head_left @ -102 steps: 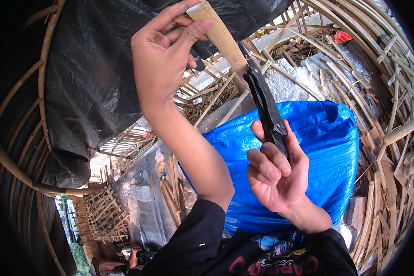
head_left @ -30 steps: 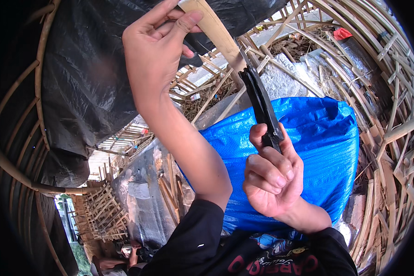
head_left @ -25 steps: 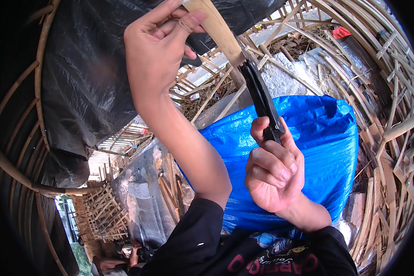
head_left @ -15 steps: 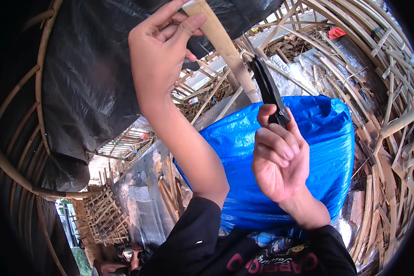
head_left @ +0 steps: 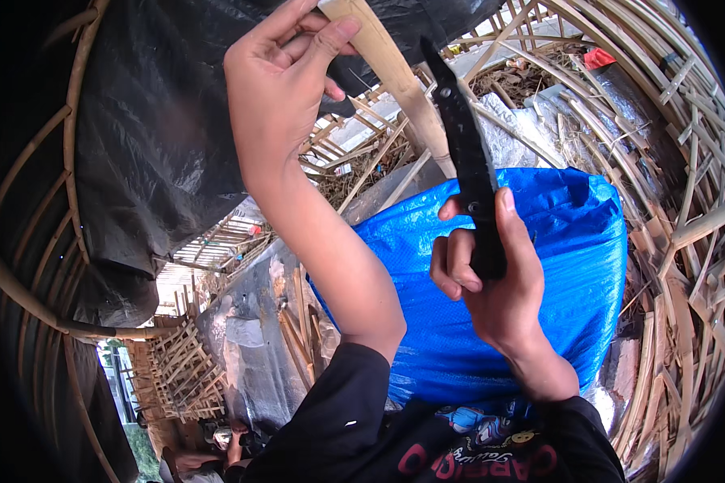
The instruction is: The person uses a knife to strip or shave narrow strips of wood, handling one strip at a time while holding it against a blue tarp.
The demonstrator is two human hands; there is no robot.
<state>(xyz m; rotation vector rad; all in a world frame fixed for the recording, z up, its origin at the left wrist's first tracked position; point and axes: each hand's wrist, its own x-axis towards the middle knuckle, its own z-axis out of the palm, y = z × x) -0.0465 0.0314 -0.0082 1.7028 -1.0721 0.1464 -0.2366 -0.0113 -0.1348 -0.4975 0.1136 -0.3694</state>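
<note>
My left hand (head_left: 286,88) pinches the upper end of a flat, pale bamboo strip (head_left: 391,68) between thumb and fingers. The strip slants down to the right, its lower end over the blue tarp. In my right hand (head_left: 495,282) is a black folding knife (head_left: 467,149), its handle lying along my palm with my thumb on its side. The dark blade points up and to the left, close beside the strip's lower part. I cannot tell whether the blade touches the strip. A blue tarp (head_left: 427,298) spreads beneath my hands, in front of my body.
Heaps of split bamboo (head_left: 693,266) fill the right side. A black plastic sheet (head_left: 161,121) hangs on a bamboo frame (head_left: 71,161) at the left. At the lower left stands a stack of bamboo lattice (head_left: 185,374), with another person's arm (head_left: 235,447) below it.
My right hand has turned, so the knife shows its broad side and stands more upright. The fingers have loosened around the handle. The left hand and bamboo strip have barely moved.
</note>
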